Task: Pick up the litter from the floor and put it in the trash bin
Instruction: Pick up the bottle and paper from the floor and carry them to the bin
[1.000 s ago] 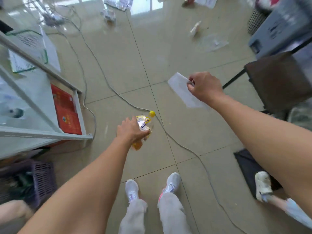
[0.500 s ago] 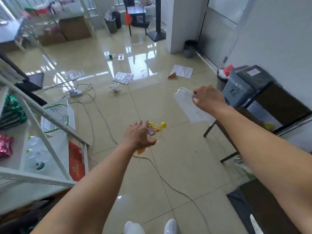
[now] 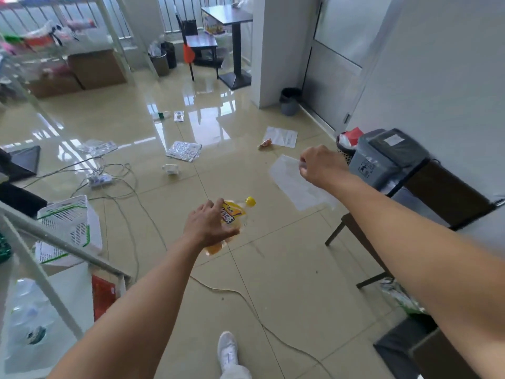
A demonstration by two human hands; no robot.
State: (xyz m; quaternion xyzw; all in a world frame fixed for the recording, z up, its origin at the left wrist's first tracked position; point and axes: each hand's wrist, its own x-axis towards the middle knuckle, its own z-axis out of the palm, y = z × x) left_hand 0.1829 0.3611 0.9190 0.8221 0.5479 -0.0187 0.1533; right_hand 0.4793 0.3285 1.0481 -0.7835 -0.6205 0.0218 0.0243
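Your left hand [image 3: 211, 227] fingers wrap the yellow-capped bottle [image 3: 232, 217]; your right hand [image 3: 318, 166] pinches a clear plastic sheet [image 3: 293, 184]. Keep both grips firm and carry them to the grey trash bin [image 3: 382, 160], just beyond your right hand.

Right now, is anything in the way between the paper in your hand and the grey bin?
No. The right hand holds the white paper in open air, with the grey trash bin just right of it.

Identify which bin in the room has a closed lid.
The grey trash bin beside the right hand. Its dark flap lid is shut, while the round bin by the door and the mesh basket stand open.
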